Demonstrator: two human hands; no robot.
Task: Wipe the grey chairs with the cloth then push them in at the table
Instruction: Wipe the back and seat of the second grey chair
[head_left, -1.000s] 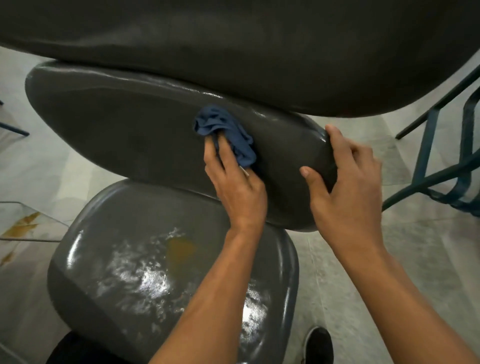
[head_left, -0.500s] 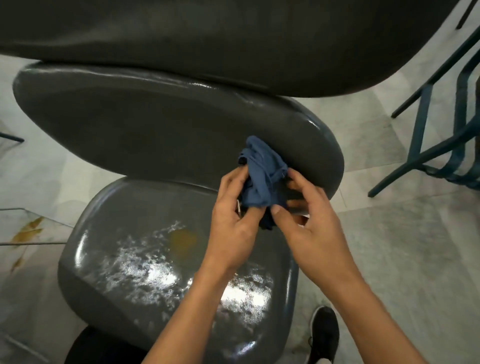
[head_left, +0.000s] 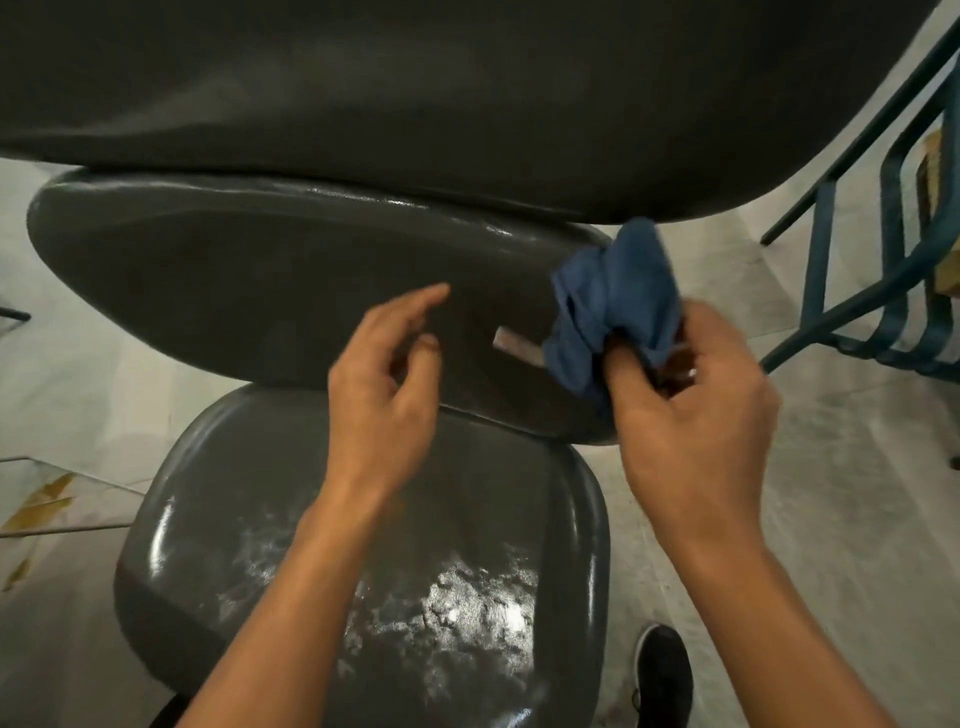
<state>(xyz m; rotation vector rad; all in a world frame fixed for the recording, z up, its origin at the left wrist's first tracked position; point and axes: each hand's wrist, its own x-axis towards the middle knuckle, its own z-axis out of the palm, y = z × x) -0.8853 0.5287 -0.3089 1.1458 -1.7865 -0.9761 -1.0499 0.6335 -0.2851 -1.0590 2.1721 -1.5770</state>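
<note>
**Cloth bunched in right hand as wiping of grey chair is pausing at the backrest**

A person is standing over a glossy dark-grey moulded plastic chair, working on the wiping step of the job; pushing the chairs in looks to be still ahead. The right hand is gripping a crumpled dark-blue cloth, its thumb and curled fingers pinching the lower folds, so the bulk of the fabric is standing up above the grip and leaning toward the right end of the chair's backrest. Whether the cloth is actually touching the backrest there cannot be told. A small pale tag is sticking out from the cloth's left side, over the backrest.

The left hand is hovering in front of the middle of the backrest, to the left of the cloth, with fingers loose and lightly bent and holding nothing.

Below the backrest, the chair's seat is shining with wet, streaky patches. Above the backrest, a broad dark-grey curved surface, apparently the tabletop or another chair shell, is filling the top of the view. To the right of the chair, a blue metal frame is standing on the pale floor, and a black shoe is showing beside the seat's right front corner.

As a judgement, the next move is calling for the right hand to settle its hold on the bunched cloth and press it flat against the backrest's right end or its outer edge, with the free left hand steadying the chair.
</note>
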